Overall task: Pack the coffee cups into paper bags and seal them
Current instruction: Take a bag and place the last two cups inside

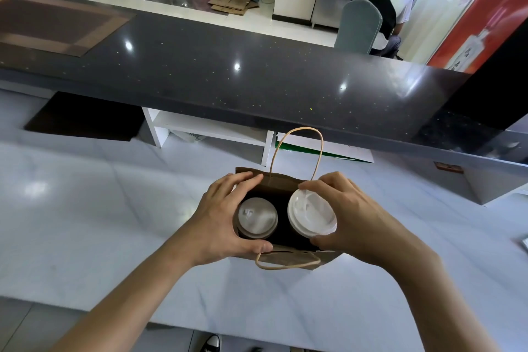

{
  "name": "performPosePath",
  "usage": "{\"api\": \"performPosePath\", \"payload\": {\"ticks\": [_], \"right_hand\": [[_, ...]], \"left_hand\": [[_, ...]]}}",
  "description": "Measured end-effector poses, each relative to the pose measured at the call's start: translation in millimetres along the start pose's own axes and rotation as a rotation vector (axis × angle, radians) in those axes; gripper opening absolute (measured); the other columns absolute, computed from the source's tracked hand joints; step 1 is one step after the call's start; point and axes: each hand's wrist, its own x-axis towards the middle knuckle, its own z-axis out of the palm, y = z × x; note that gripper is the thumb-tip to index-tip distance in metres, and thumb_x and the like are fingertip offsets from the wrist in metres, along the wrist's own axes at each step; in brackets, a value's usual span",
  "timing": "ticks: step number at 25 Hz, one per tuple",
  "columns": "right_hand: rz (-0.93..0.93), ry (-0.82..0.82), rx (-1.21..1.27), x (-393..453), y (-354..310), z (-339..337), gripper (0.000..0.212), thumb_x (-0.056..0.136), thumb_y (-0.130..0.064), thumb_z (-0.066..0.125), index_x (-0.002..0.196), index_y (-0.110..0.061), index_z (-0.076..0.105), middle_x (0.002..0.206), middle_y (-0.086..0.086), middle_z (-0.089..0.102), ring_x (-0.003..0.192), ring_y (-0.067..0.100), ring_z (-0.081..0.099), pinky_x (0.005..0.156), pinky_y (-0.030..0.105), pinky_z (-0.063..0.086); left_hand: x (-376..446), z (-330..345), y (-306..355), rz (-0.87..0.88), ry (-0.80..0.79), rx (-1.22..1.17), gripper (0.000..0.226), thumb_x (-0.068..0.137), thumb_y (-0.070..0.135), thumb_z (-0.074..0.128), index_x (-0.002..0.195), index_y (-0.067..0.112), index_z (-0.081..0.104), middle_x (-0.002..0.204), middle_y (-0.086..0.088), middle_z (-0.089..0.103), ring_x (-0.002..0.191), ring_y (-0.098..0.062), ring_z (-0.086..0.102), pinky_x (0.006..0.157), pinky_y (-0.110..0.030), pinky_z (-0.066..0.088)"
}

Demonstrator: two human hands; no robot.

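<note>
Head view: an open brown bag [281, 184] stands on the pale tabletop [114, 208], its mouth facing up. Two cups with white lids are seen from above in the mouth. Left cup [257, 218] sits low inside the bag; right cup [311, 214] is higher, its lid at the rim. Left hand [221, 218] curls around the bag's left end. Right hand [347, 216] grips the right cup's lid between thumb and fingers. One paper handle [297, 151] arches upward; the other lies over the near wall.

paper bag [281, 184]: two lidded cups | left hand [221, 217] grips rim | right hand [345, 214] holds cup [311, 217]
</note>
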Motion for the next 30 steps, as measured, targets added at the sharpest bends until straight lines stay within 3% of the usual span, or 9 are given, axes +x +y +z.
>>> {"api": "performPosePath", "payload": {"ticks": [12, 19, 30], "right_hand": [[-0.082, -0.035, -0.185, 11, -18, 6, 0.082, 0.077, -0.044, 0.081, 0.144, -0.046, 0.034, 0.133, -0.016, 0.037, 0.120, 0.012, 0.042, 0.082, 0.022, 0.038], [0.027, -0.103, -0.376, 22, -18, 26, 0.068, 0.080, -0.043, 0.077, 0.137, -0.032, 0.040, 0.125, -0.002, 0.050, 0.107, 0.024, 0.061, 0.081, 0.034, 0.052], [0.081, -0.128, -0.577, 38, -8, 60, 0.057, 0.081, -0.030, 0.073, 0.130, -0.025, 0.045, 0.109, -0.002, 0.063, 0.095, 0.025, 0.068, 0.070, 0.032, 0.035]], "left_hand": [[-1, -2, 1, -0.011, -0.014, -0.001, 0.123, 0.057, 0.074, 0.084, 0.156, 0.050, 0.016, 0.155, 0.035, 0.009, 0.150, 0.001, 0.002, 0.124, -0.036, 0.022], [-3, -3, 3, -0.003, -0.017, -0.003, 0.123, 0.057, 0.072, 0.086, 0.156, 0.051, 0.016, 0.156, 0.036, 0.009, 0.150, 0.003, 0.000, 0.124, -0.032, 0.020], [-6, -2, 3, 0.012, -0.012, 0.022, 0.123, 0.060, 0.070, 0.087, 0.157, 0.049, 0.015, 0.156, 0.034, 0.008, 0.148, 0.007, 0.000, 0.123, -0.028, 0.017]]}}
